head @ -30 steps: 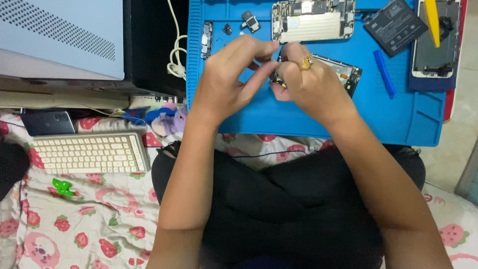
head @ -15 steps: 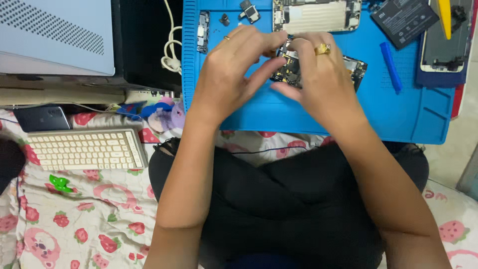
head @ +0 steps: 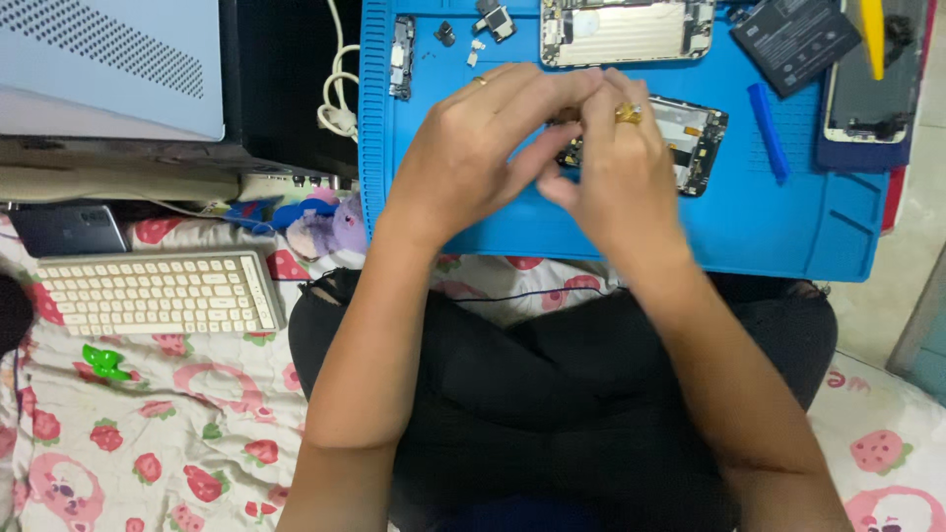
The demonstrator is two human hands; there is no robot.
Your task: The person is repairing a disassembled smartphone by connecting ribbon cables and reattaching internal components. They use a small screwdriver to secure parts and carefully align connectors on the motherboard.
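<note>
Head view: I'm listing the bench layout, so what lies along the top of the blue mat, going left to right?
Narrow circuit board strip → open silver phone frame → dark battery → blue pry stick → phone with yellow pick.

Single head-worn view, looking steeply down, close over blue mat [head: 788,227]
</note>
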